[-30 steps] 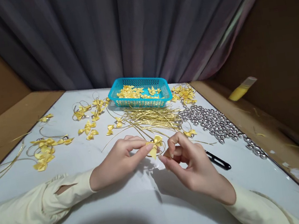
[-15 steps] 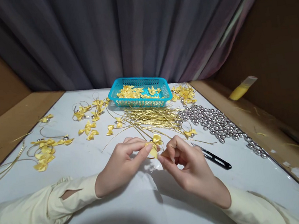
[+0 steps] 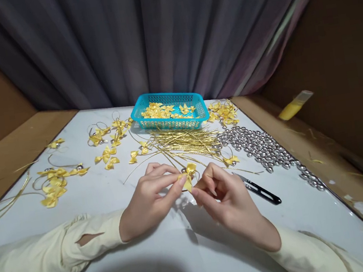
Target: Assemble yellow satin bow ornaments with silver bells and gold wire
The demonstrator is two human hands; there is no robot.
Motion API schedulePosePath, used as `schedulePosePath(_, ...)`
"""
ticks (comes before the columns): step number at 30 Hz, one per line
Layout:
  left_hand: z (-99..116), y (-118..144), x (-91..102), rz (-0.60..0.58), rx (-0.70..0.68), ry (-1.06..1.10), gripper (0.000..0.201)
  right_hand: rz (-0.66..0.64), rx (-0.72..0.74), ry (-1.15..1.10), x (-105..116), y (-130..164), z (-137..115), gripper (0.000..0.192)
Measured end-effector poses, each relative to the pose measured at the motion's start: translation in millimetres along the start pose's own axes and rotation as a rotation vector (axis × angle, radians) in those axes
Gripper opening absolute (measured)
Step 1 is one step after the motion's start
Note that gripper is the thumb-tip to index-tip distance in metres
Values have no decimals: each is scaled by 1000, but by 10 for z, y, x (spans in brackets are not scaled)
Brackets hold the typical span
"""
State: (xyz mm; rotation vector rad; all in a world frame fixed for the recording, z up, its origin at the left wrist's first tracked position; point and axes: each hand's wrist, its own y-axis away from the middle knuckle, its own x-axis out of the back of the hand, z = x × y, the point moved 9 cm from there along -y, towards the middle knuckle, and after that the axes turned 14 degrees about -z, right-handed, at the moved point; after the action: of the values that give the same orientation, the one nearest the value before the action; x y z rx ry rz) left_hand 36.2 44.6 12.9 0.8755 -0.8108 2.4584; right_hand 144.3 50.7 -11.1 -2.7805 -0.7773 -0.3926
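My left hand (image 3: 150,197) pinches a small yellow ribbon bow (image 3: 189,174) between thumb and forefinger, just above the white table (image 3: 145,259). My right hand (image 3: 226,197) meets it from the right, fingertips closed on the thin gold cord at the bow's lower edge. A small silver bead shows at the bow's top left. Both sleeves are pale yellow.
A turquoise basket (image 3: 171,115) of yellow bows stands at the back. In front of it lies a bundle of gold cords (image 3: 185,142). Silver beads (image 3: 261,149) spread to the right, finished bows (image 3: 55,182) to the left. Black snips (image 3: 261,191) lie beside my right hand.
Both hands have shifted slightly nearer together with the bow; the right fingers have curled in closer under it. Nothing else on the table has moved.
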Motion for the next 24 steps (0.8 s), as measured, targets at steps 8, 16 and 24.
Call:
schedulePosePath(8, 74, -6, 61, 11, -50, -50, 17, -4, 269, 349, -23, 66, -250, 29)
schedulePosePath(16, 160, -18, 78, -4, -94, -96, 17, 31, 380, 493, -26, 145, -275, 28)
schedulePosePath(24, 289, 31, 88, 45, -200, -285, 15, -8, 203, 218, 8, 51, -186, 29)
